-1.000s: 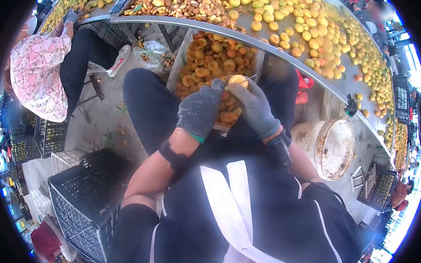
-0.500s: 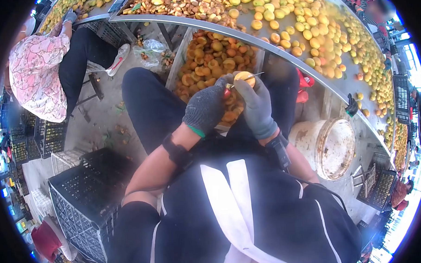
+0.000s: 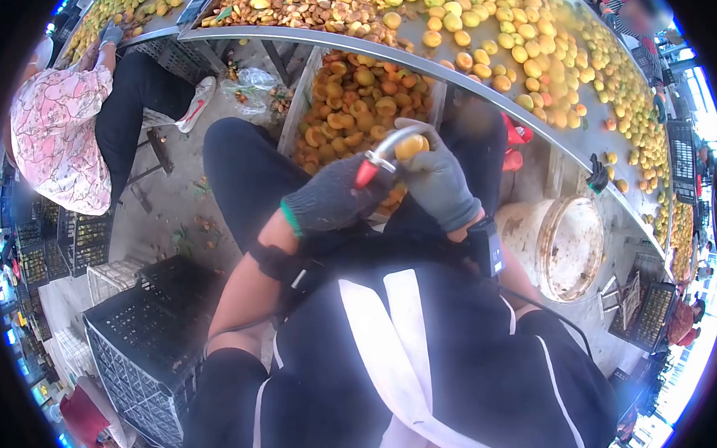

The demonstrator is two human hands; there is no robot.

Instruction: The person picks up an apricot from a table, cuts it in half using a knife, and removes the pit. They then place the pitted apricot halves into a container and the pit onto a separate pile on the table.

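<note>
My left hand (image 3: 343, 194), in a dark knitted glove with a green cuff, is closed around a red-handled curved knife (image 3: 366, 173). Its bent metal blade arches up to the apricot (image 3: 411, 148), which my gloved right hand (image 3: 445, 183) grips between thumb and fingers. The blade's far end is partly hidden by the fruit and fingers. Just beyond both hands, between my knees, a crate (image 3: 290, 125) holds many halved apricots (image 3: 354, 106).
A metal-edged table (image 3: 289, 38) runs across the front, bearing whole apricots (image 3: 539, 68) and a heap of pits (image 3: 304, 13). A dirty white bucket (image 3: 569, 248) lies right; a black crate (image 3: 141, 342) stands left. A person in a pink top (image 3: 59, 140) sits at left.
The left hand has drawn back left and turned, bringing the red handle and curved blade into fuller view. The apricot stays in the right hand, slightly lower.
</note>
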